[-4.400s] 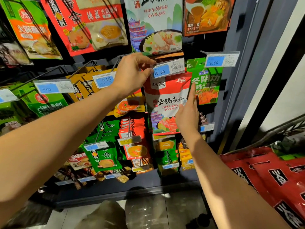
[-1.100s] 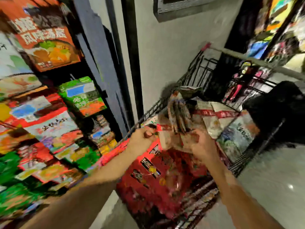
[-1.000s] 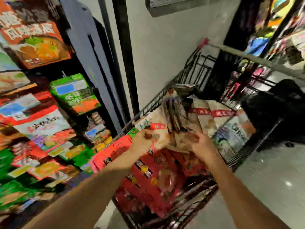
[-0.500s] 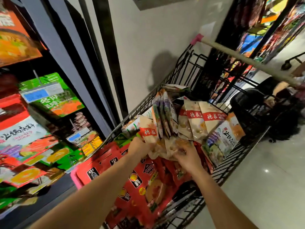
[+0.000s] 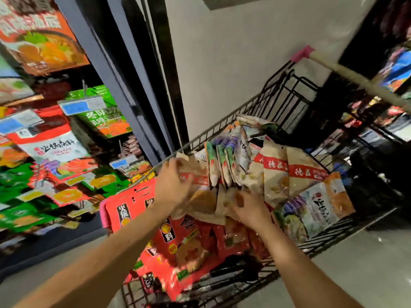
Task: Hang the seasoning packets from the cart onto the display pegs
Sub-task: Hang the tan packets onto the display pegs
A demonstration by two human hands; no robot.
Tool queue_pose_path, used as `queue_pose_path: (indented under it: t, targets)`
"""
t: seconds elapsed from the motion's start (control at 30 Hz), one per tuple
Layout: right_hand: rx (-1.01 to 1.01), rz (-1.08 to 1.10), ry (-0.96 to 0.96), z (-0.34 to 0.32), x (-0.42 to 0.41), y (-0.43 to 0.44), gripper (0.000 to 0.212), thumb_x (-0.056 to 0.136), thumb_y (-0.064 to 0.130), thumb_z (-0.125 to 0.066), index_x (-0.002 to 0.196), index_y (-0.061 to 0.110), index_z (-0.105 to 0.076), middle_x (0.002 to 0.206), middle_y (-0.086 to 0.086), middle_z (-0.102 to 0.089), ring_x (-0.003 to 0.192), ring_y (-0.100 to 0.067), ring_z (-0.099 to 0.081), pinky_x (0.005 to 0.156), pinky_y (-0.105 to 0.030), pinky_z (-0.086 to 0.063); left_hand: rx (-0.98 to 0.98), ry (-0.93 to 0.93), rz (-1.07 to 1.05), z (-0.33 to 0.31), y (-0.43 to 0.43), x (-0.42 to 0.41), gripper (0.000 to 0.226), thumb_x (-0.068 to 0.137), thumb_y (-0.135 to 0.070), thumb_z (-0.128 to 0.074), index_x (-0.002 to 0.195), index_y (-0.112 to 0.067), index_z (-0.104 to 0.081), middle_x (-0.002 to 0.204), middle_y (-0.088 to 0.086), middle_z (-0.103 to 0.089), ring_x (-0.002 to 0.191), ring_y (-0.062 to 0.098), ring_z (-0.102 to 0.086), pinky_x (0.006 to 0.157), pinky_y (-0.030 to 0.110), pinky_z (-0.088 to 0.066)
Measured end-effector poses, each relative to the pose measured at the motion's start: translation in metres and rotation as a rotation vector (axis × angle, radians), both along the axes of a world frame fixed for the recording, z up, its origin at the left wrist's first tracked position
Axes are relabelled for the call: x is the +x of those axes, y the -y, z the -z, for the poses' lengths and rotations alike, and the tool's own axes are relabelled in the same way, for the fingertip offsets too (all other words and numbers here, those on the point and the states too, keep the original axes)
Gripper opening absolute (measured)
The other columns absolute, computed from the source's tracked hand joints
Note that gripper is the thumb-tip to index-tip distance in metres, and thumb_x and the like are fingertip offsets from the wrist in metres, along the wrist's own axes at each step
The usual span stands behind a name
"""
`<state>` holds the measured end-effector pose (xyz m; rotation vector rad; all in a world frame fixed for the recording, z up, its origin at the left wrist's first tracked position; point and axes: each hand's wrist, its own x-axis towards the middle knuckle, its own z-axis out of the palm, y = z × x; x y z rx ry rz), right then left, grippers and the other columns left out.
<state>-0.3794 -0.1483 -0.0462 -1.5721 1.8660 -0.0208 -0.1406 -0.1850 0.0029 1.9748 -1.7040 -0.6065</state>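
A black wire cart (image 5: 224, 121) holds many seasoning packets. Both my hands reach into it. My left hand (image 5: 172, 185) grips the upper left edge of a beige packet with a red band (image 5: 200, 192). My right hand (image 5: 249, 207) holds the lower part of the same bunch of beige packets, fingers curled into them. Upright packets with green and purple print (image 5: 231, 161) stand just behind. Red packets (image 5: 169, 236) lie in the cart's near part. The display pegs with hanging packets (image 5: 53, 147) are at the left.
More beige packets with red bands (image 5: 295, 172) and white packets (image 5: 315, 212) lean in the cart's right side. The cart handle (image 5: 347, 74) with a pink end runs at upper right. A dark shelf post (image 5: 124, 81) and pale wall stand between display and cart.
I turned from the display to the cart. Over the last second both hands stayed in the beige packets; my left hand shifted up onto a packet's edge.
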Motion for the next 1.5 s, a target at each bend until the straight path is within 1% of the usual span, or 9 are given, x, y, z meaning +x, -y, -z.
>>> queue_pose_path:
  t: [0.13,0.37,0.57,0.83,1.0,1.23,1.3,1.4,1.5]
  targets:
    - [-0.044,-0.067,0.117,0.001,-0.015,0.002,0.047,0.092,0.062,-0.05,0.109,0.024,-0.072,0.113,-0.007,-0.071,0.11,-0.031,-0.064,0.083,-0.036,-0.052,0.086,-0.387,-0.051,-0.012,0.045,-0.065,0.053,0.086,-0.055,-0.074,0.124,-0.021,-0.059,0.105,-0.006,-0.069,0.095,0.014,-0.067,0.083,0.032,-0.054]
    - [-0.044,0.017,0.387,-0.015,-0.027,0.001,0.024,0.098,0.035,-0.067,0.119,0.023,-0.071,0.113,0.003,-0.071,0.109,-0.018,-0.065,0.084,-0.029,-0.046,0.043,-0.251,-0.131,-0.015,0.043,-0.055,0.025,0.105,-0.02,-0.054,0.088,-0.011,-0.071,0.068,0.002,-0.065,0.061,0.021,-0.058,0.053,0.028,-0.038]
    - [-0.055,0.162,0.608,-0.024,-0.01,0.014,0.013,0.094,0.014,-0.073,0.106,0.011,-0.074,0.091,0.006,-0.07,0.091,-0.02,-0.068,0.082,-0.028,-0.052,-0.182,-0.374,-0.225,-0.045,-0.006,-0.016,0.025,0.106,-0.013,-0.047,0.087,-0.018,-0.063,0.078,-0.007,-0.065,0.071,-0.004,-0.061,0.068,0.021,-0.049]
    - [0.574,0.518,1.449,-0.069,0.059,0.008,0.066,0.078,0.05,-0.079,0.123,0.006,-0.061,0.116,-0.025,-0.072,0.116,-0.041,-0.067,0.11,-0.057,-0.046,-0.14,-1.119,-0.452,-0.091,-0.062,0.013,0.034,0.108,-0.011,-0.038,0.081,-0.015,-0.059,0.07,-0.003,-0.067,0.064,0.015,-0.058,0.065,0.035,-0.038]
    - [0.417,0.671,1.498,-0.084,0.083,0.029,0.049,0.094,0.025,-0.067,0.139,0.01,-0.059,0.132,-0.018,-0.067,0.125,-0.035,-0.062,0.109,-0.051,-0.047,-0.118,-1.309,-0.477,-0.086,-0.071,0.018,0.041,0.102,-0.01,-0.041,0.074,-0.019,-0.07,0.072,0.001,-0.064,0.062,0.019,-0.054,0.062,0.034,-0.037]
    - [0.376,0.764,1.435,-0.104,0.078,0.061,0.025,0.09,0.012,-0.074,0.114,0.009,-0.071,0.112,-0.019,-0.076,0.1,-0.035,-0.074,0.09,-0.054,-0.059,-0.071,-1.426,-0.376,-0.086,-0.043,0.02,0.012,0.077,-0.015,-0.06,0.078,-0.007,-0.069,0.082,0.011,-0.062,0.078,0.027,-0.059,0.077,0.037,-0.05]
    - [0.371,0.745,1.379,-0.107,0.071,0.067,0.022,0.088,0.015,-0.077,0.109,0.009,-0.073,0.107,-0.015,-0.077,0.097,-0.035,-0.074,0.082,-0.052,-0.063,-0.116,-1.434,-0.387,-0.092,-0.028,0.018,0.015,0.072,-0.014,-0.049,0.066,-0.009,-0.062,0.066,0.006,-0.059,0.061,0.02,-0.059,0.063,0.031,-0.056]
    - [0.365,0.683,1.38,-0.119,0.057,0.073,0.058,0.057,0.029,-0.094,0.111,0.013,-0.079,0.122,-0.016,-0.073,0.128,-0.046,-0.057,0.111,-0.068,-0.037,-0.157,-1.438,-0.523,-0.096,-0.001,0.012,0.027,0.084,-0.014,-0.042,0.065,-0.014,-0.061,0.059,0.002,-0.06,0.051,0.017,-0.06,0.053,0.025,-0.055]
    - [0.383,0.609,1.442,-0.146,0.036,0.072,0.037,0.085,0.02,-0.077,0.12,0.008,-0.074,0.122,-0.018,-0.073,0.122,-0.039,-0.065,0.113,-0.056,-0.044,-0.044,-1.269,-0.534,-0.085,0.021,0.005,0.025,0.1,-0.028,-0.048,0.085,-0.017,-0.065,0.069,0.0,-0.072,0.069,0.021,-0.066,0.068,0.033,-0.051]
